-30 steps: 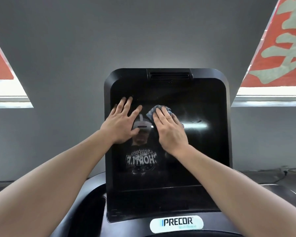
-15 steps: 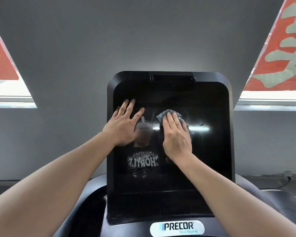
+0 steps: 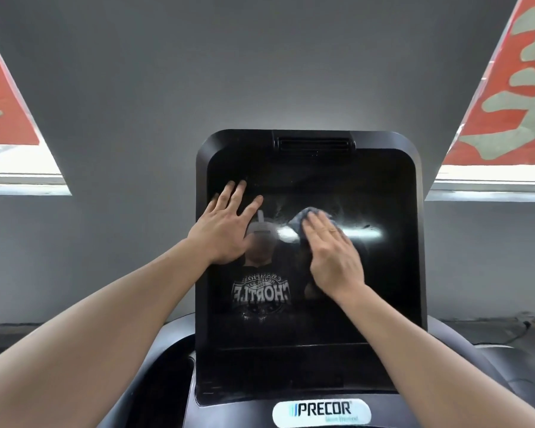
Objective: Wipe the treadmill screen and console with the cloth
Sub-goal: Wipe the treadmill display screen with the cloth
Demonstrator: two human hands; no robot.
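Note:
The treadmill's black glossy screen point(image 3: 383, 288) stands upright in front of me, set in a dark console point(image 3: 464, 359) with a PRECOR badge point(image 3: 322, 410) below. My right hand point(image 3: 331, 251) lies flat on a small grey-blue cloth point(image 3: 300, 219) and presses it against the middle of the screen; only the cloth's top edge shows past my fingertips. My left hand point(image 3: 226, 227) rests flat on the screen's left side, fingers spread. The glass reflects a person in a printed dark shirt and a bright light streak.
A grey wall fills the space behind the console. Red banners with pale characters hang at the upper left point(image 3: 0, 97) and upper right point(image 3: 513, 88) over bright windows. A cable point(image 3: 525, 327) runs along the floor at the right.
My right hand has slid the cloth rightward across the screen, uncovering the reflected light streak to its left. The left hand has stayed in place.

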